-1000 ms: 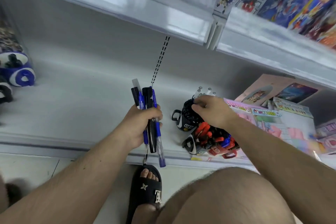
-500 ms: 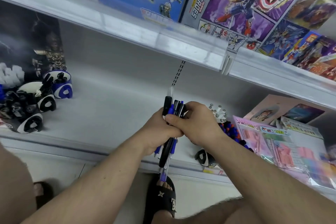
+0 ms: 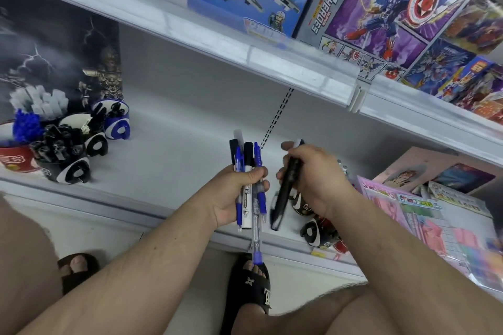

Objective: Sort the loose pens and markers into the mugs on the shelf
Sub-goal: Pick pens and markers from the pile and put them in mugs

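Note:
My left hand [image 3: 236,193] grips a bundle of pens and markers [image 3: 249,168], blue and black, upright above the white shelf [image 3: 177,160]. Just to its right my right hand [image 3: 313,177] holds a single black marker [image 3: 287,187], tilted with its tip down. Below my right hand sit black-and-white mugs [image 3: 310,231], partly hidden by my wrist, with red pens in one. At the far left stands a group of mugs [image 3: 73,171] full of black, blue and white pens, plus a blue-and-white mug [image 3: 117,122].
An upper shelf edge [image 3: 245,54] overhangs, carrying toy boxes [image 3: 367,8]. Pink packets and booklets [image 3: 424,215] lie on the shelf at the right. A dark poster [image 3: 49,57] leans at the back left. My sandalled foot [image 3: 253,288] is on the floor below.
My right hand has pulled one black marker out of the bundle and moved it right, away from my left hand. The view has swung left, showing the left group of mugs.

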A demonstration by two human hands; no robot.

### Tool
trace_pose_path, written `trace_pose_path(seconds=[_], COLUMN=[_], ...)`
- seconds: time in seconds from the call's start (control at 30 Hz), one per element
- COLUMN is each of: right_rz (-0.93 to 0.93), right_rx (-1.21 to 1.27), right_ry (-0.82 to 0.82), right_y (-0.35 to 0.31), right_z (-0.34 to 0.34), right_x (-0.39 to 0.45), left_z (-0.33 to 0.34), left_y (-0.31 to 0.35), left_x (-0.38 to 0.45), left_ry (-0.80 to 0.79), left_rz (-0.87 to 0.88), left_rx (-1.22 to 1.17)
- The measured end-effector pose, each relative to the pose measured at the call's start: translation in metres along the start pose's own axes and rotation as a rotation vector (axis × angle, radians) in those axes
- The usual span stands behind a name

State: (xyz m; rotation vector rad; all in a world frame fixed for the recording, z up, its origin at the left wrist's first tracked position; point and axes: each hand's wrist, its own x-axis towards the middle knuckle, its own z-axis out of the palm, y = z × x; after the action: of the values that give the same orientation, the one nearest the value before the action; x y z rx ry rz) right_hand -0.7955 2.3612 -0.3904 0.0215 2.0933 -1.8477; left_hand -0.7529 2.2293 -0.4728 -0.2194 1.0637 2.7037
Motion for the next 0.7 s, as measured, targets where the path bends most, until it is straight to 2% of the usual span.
trace_pose_path(seconds=[0.13, 0.3, 0.4, 0.47, 0.53, 0.57, 0.6, 0.7], right_rz=[0.062, -0.005, -0.106, -0.181, -0.187, -0.169, -0.152, -0.171], right_rx=[0.09, -0.03, -0.282, -0.566, -0.839, -0.9, -0.908, -0.721], right_ry=[-0.002, -0.093, -0.072, -0.046, -0.032, -0.037, -0.053, -0.132], right_y=[-0.003, -0.001, 0.003, 0.006, 0.01, 0.012, 0.013, 0.022], right_z=[-0.004, 0.004, 0.008, 0.009, 0.01, 0.01, 0.009, 0.008], right_x=[-0.002, -0.01, -0.016, -0.02, -0.023, -0.024, -0.024, -0.023], left_z=[-0.001, 0.005, 0.011, 0.013, 0.012, 0.01, 0.008, 0.006], left_y=[0.007, 0.008, 0.008, 0.01, 0.014, 0.015, 0.017, 0.02], left_x=[0.002, 0.002, 0.001, 0.002, 0.005, 0.007, 0.008, 0.008], left_ry=[0.024, 0.038, 0.077, 0.112, 0.174, 0.214, 0.247, 0.264], left_rz=[0.052, 0.084, 0.115, 0.146, 0.188, 0.207, 0.222, 0.232], left_rx=[-0.041, -0.015, 0.006, -0.057, -0.149, -0.185, -0.214, -0.268])
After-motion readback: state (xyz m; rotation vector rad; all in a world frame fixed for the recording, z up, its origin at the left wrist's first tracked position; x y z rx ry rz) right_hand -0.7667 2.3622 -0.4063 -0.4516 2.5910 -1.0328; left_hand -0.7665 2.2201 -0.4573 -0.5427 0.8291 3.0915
